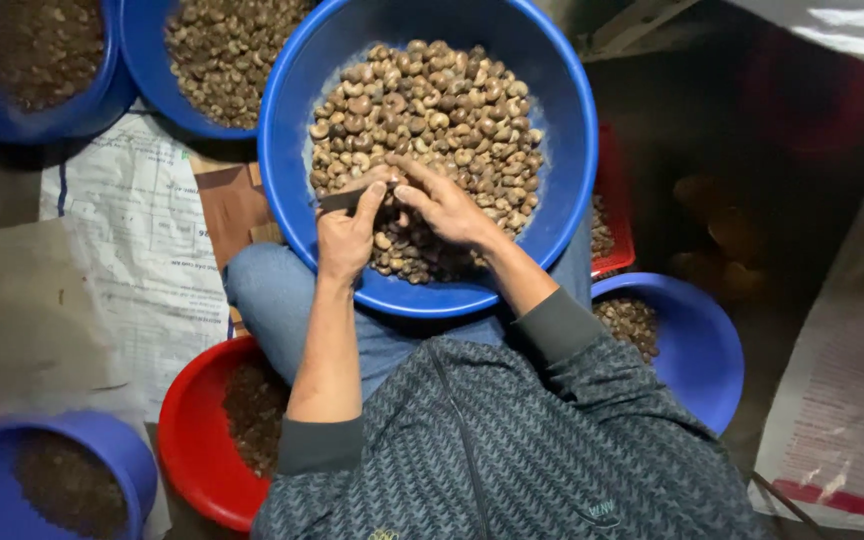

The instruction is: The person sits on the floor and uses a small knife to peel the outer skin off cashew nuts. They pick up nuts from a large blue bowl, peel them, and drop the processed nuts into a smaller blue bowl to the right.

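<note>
A large blue basin full of brown cashew nuts rests on my lap. My left hand is over the basin's near side and is closed around a small dark blade. My right hand meets it from the right. Its fingertips pinch a single nut against the blade's tip. Both hands hover just above the nuts at the basin's front.
Two more blue basins with nuts or shells stand at the top left. A red bowl and a blue tub sit at the lower left. Another blue bowl is at the right, and a red crate lies behind it. Printed sacks cover the floor.
</note>
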